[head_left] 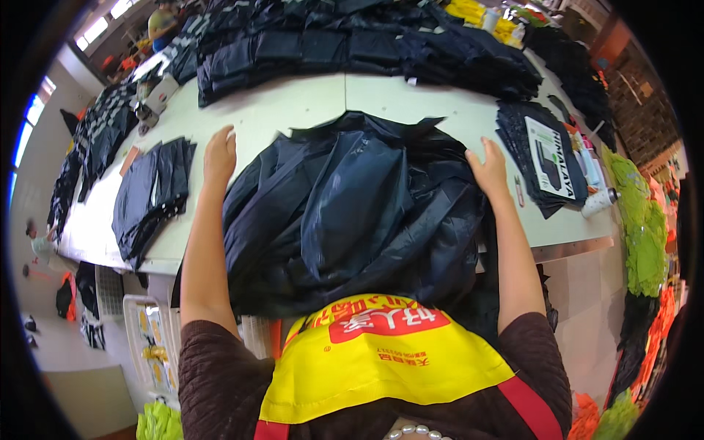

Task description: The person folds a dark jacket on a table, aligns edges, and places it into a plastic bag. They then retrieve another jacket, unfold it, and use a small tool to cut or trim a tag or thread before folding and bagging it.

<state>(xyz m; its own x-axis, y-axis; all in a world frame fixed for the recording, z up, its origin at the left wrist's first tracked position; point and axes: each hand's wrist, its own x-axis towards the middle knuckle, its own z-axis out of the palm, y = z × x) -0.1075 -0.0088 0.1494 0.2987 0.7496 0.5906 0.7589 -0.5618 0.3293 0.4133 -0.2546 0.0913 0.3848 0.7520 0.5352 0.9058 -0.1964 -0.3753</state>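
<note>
A large black, shiny garment (356, 198) is spread in front of me, billowed up in the middle and hanging over the table's near edge. What kind of garment it is I cannot make out. Beyond its left side, my left hand (220, 155) is held up with fingers stretched and nothing in it, apart from the cloth. My right hand (490, 167) is at the garment's right edge, thumb and fingers spread. Whether that thumb touches the cloth is unclear.
The pale table (293, 103) carries a folded black stack (154, 194) on the left and a long row of black garments (308, 53) at the back. To the right lie black pieces under a printed sheet (550, 158), small snips (519, 191) and a white bottle (600, 202).
</note>
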